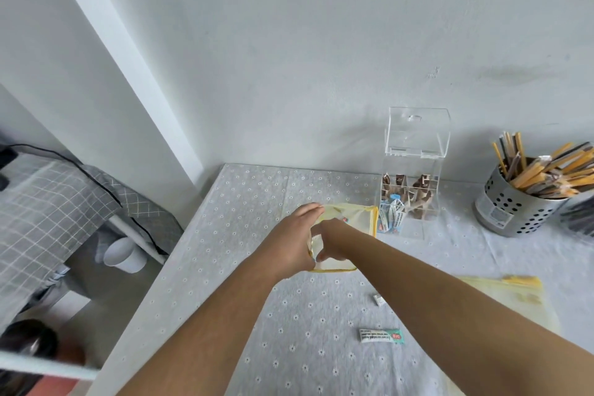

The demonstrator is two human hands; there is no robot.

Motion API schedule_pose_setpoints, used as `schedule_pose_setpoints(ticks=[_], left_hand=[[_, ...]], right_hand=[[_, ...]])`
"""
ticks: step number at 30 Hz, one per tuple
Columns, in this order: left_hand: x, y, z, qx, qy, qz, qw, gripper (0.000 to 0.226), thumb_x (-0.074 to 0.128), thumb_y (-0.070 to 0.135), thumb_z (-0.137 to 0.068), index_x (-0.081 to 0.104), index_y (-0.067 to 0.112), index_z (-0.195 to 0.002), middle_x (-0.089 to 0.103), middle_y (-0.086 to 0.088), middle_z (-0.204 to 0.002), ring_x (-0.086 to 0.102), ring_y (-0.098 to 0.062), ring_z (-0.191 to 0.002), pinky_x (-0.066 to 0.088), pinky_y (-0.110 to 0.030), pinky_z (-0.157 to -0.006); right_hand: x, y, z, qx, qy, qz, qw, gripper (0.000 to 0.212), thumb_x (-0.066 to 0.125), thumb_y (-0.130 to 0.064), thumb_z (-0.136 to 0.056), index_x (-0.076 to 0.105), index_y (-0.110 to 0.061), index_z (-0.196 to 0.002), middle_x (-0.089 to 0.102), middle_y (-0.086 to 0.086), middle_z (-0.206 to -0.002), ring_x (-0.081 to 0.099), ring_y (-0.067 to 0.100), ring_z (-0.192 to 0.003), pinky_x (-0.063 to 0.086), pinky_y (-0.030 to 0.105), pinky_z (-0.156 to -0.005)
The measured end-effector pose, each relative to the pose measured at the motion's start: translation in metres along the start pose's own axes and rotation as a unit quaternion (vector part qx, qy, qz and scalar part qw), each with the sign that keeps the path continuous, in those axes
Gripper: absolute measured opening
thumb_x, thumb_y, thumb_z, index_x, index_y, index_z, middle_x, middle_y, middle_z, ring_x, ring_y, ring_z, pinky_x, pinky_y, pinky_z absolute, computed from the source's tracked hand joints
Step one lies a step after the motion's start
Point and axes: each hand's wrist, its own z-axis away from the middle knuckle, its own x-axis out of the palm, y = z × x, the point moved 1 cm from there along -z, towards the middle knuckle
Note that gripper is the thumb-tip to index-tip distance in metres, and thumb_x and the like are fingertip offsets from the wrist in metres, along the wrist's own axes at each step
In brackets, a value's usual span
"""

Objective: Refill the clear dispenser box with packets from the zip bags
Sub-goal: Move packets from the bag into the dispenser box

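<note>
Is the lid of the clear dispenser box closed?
No, the lid stands swung up above the clear dispenser box, so its top is open.

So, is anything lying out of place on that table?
Two lie loose on the tablecloth: a teal-and-white packet near the front, a small white packet beyond it, both outside the zip bag that the left hand and right hand grip.
</note>
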Motion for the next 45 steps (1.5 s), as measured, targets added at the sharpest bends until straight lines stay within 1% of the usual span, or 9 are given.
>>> schedule_pose_setpoints(ticks=[3, 6, 12, 16, 19, 24, 29, 36, 45], left_hand=[[-0.004, -0.005, -0.002, -0.001, -0.007, 0.009, 1.0, 0.089, 0.067, -0.004, -0.072, 0.027, 0.021, -0.147, 0.017, 0.017, -0.154, 0.057, -0.017, -0.107, 0.036, -0.009, -0.077], [-0.005, -0.009, -0.007, 0.0, -0.017, 0.023, 1.0, 0.088, 0.064, -0.006, -0.071, 0.029, 0.022, -0.146, 0.018, 0.019, -0.153, 0.052, 0.001, -0.067, 0.036, -0.005, -0.06], [-0.005, -0.02, -0.014, -0.006, -0.017, 0.035, 0.999, 0.085, 0.063, -0.005, -0.07, 0.033, 0.024, -0.144, 0.019, 0.021, -0.152, 0.049, 0.007, -0.048, 0.036, -0.004, -0.053], [-0.007, -0.021, -0.012, -0.007, -0.019, 0.035, 0.999, 0.085, 0.064, -0.004, -0.071, 0.032, 0.025, -0.145, 0.019, 0.022, -0.152, 0.048, 0.006, -0.053, 0.036, -0.002, -0.056], [-0.009, -0.021, -0.013, -0.006, -0.02, 0.031, 0.999, 0.085, 0.065, -0.004, -0.072, 0.032, 0.023, -0.145, 0.019, 0.021, -0.152, 0.05, 0.002, -0.068, 0.035, 0.001, -0.059], [-0.008, -0.021, -0.014, -0.003, -0.022, 0.042, 0.999, 0.086, 0.066, -0.003, -0.07, 0.033, 0.023, -0.144, 0.02, 0.021, -0.152, 0.049, 0.003, -0.052, 0.037, -0.003, -0.06], [-0.005, -0.022, -0.011, -0.004, -0.022, 0.034, 0.999, 0.085, 0.064, -0.003, -0.071, 0.033, 0.025, -0.144, 0.021, 0.022, -0.151, 0.049, 0.011, -0.056, 0.035, -0.004, -0.063], [-0.006, -0.022, -0.01, 0.001, -0.015, 0.032, 0.999, 0.084, 0.066, -0.002, -0.071, 0.033, 0.025, -0.144, 0.022, 0.022, -0.151, 0.05, -0.001, -0.055, 0.042, -0.013, -0.066], [-0.007, -0.02, -0.011, 0.008, -0.014, 0.014, 1.0, 0.084, 0.066, -0.001, -0.071, 0.034, 0.023, -0.144, 0.023, 0.018, -0.152, 0.057, 0.006, -0.072, 0.037, -0.008, -0.07]], right_hand=[[0.009, 0.002, -0.015, 0.01, -0.017, 0.036, 0.999, 0.068, 0.069, -0.018, -0.083, 0.037, -0.018, -0.143, 0.043, 0.01, -0.144, 0.04, 0.027, -0.133, 0.036, 0.035, -0.105], [0.018, 0.004, -0.026, 0.025, -0.033, 0.069, 0.997, 0.07, 0.065, -0.021, -0.086, 0.029, -0.019, -0.146, 0.033, 0.012, -0.15, 0.035, 0.028, -0.137, 0.037, 0.038, -0.109], [0.02, 0.007, -0.036, 0.041, -0.01, 0.095, 0.995, 0.045, 0.058, -0.007, -0.087, 0.047, -0.013, -0.131, 0.047, 0.013, -0.132, 0.051, 0.029, -0.12, 0.048, 0.039, -0.097], [0.02, 0.001, -0.036, 0.008, 0.001, 0.103, 0.995, 0.027, 0.052, 0.0, -0.088, 0.061, -0.004, -0.113, 0.063, 0.01, -0.117, 0.061, 0.025, -0.103, 0.052, 0.031, -0.085], [0.016, -0.003, -0.031, -0.04, 0.008, 0.095, 0.995, 0.028, 0.049, 0.0, -0.089, 0.062, -0.006, -0.114, 0.064, 0.009, -0.115, 0.059, 0.024, -0.098, 0.039, 0.024, -0.067], [0.014, -0.002, -0.028, -0.034, -0.01, 0.108, 0.993, 0.044, 0.045, 0.002, -0.09, 0.052, -0.018, -0.128, 0.056, 0.005, -0.128, 0.057, 0.025, -0.113, 0.047, 0.033, -0.083], [0.018, -0.004, -0.028, -0.039, -0.01, 0.184, 0.982, 0.037, 0.043, -0.009, -0.096, 0.044, -0.014, -0.133, 0.047, 0.008, -0.131, 0.056, 0.028, -0.112, 0.048, 0.036, -0.085], [0.022, 0.006, -0.038, -0.021, 0.019, 0.174, 0.984, 0.03, 0.06, -0.009, -0.087, 0.056, -0.013, -0.117, 0.046, 0.011, -0.124, 0.052, 0.028, -0.112, 0.051, 0.039, -0.086], [0.01, 0.011, -0.039, -0.025, -0.009, 0.056, 0.998, 0.039, 0.072, -0.022, -0.077, 0.057, -0.017, -0.112, 0.064, 0.002, -0.113, 0.058, 0.024, -0.105, 0.049, 0.038, -0.089]])
